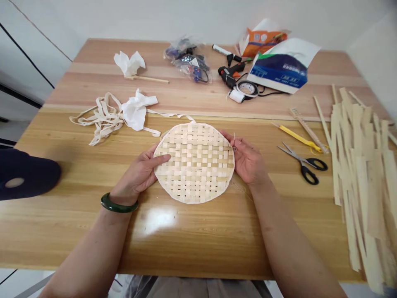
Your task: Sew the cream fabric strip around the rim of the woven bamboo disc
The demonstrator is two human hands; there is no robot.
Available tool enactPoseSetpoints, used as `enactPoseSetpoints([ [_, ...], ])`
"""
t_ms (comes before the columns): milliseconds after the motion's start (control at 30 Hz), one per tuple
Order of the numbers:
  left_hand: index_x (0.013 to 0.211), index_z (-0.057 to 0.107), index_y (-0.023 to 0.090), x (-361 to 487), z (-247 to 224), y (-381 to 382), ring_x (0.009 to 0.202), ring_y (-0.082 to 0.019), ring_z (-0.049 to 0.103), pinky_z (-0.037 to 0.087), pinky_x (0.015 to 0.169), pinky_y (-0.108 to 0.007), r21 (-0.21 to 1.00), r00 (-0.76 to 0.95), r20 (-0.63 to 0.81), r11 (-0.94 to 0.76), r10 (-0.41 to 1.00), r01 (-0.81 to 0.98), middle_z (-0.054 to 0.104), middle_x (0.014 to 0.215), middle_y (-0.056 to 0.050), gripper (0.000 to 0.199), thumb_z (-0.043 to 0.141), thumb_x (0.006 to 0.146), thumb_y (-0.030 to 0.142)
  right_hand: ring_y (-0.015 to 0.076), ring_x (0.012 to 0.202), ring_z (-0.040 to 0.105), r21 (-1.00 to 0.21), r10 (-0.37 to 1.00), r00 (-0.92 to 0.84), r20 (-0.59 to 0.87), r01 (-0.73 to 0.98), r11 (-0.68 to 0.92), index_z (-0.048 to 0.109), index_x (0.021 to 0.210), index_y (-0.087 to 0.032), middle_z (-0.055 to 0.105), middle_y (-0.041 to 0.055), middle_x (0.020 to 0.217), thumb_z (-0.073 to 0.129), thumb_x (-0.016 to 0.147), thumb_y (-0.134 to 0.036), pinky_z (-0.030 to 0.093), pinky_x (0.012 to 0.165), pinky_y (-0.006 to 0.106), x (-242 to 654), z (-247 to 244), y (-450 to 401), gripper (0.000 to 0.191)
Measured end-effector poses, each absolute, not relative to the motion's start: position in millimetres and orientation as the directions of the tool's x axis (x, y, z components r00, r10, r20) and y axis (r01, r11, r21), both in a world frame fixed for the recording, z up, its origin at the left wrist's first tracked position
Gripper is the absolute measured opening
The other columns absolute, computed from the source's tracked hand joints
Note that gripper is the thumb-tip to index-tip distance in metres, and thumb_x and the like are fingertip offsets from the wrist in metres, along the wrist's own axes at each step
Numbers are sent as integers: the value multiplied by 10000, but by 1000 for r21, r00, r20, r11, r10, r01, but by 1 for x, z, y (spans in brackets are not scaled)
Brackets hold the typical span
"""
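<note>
A round woven disc of pale strips (194, 163), edged with white tape, is held just above the wooden table. My left hand (144, 169), below a dark green bangle (119, 204), grips its left edge with the thumb on top. At the right edge is my right hand (246, 159), its fingers pinching a thin needle (235, 140) and touching the rim. Fine thread hangs near the disc's lower right. From the top rim, loose tape (170, 114) runs left toward a tangled tape pile (104, 118) and crumpled white tissue (135, 109).
Black-handled scissors (305, 162), a yellow tool (297, 137) and many wooden strips (362, 178) lie right. Toward the back are a glue gun (229, 74), tape roll (247, 88), blue tissue pack (279, 72) and bagged items (189, 60). A dark object (27, 174) juts in left.
</note>
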State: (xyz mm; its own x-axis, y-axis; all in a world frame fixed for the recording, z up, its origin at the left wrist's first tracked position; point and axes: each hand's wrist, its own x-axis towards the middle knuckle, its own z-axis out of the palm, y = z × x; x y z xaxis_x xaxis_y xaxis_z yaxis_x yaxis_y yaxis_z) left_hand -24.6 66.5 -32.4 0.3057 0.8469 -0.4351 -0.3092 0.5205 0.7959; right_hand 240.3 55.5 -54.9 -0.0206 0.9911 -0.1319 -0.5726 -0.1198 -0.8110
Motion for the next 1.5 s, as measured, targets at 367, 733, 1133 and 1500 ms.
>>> enactPoseSetpoints([
  [367, 1297, 620, 175, -24, -36, 64, 1120, -266, 675, 566, 965, -345, 833, 302, -390, 473, 870, -287, 699, 1243, -113, 499, 671, 812, 69, 237, 1241, 571, -831, 993, -20, -116, -546, -108, 638, 707, -225, 705, 10, 1197, 689, 812, -307, 437, 1096, 418, 243, -58, 54, 143],
  [733, 1165, 679, 72, -25, -38, 65, 1051, -289, 706, 558, 984, -402, 788, 311, -407, 502, 859, -357, 742, 1122, -154, 317, 628, 859, 137, 258, 1241, 569, -846, 990, -36, -139, -515, -137, 637, 687, -221, 717, 24, 1147, 678, 797, -275, 446, 1097, 432, 242, -59, 58, 129],
  [1133, 1011, 718, 40, -22, -40, 70, 929, -253, 738, 569, 940, -374, 730, 321, -424, 529, 847, -433, 774, 973, -151, 198, 620, 854, 110, 261, 1156, 627, -810, 977, -28, -210, -555, -190, 644, 695, -197, 729, 42, 1141, 720, 731, -304, 473, 1063, 443, 240, -56, 61, 136],
  [1500, 1065, 716, 131, -20, -42, 73, 1067, -261, 690, 526, 979, -368, 677, 363, -337, 492, 869, -548, 772, 1008, -97, 257, 564, 926, 285, 260, 1210, 612, -815, 977, -50, -209, -543, -202, 648, 689, -223, 725, 41, 1164, 708, 751, -326, 453, 1105, 439, 244, -61, 65, 135],
])
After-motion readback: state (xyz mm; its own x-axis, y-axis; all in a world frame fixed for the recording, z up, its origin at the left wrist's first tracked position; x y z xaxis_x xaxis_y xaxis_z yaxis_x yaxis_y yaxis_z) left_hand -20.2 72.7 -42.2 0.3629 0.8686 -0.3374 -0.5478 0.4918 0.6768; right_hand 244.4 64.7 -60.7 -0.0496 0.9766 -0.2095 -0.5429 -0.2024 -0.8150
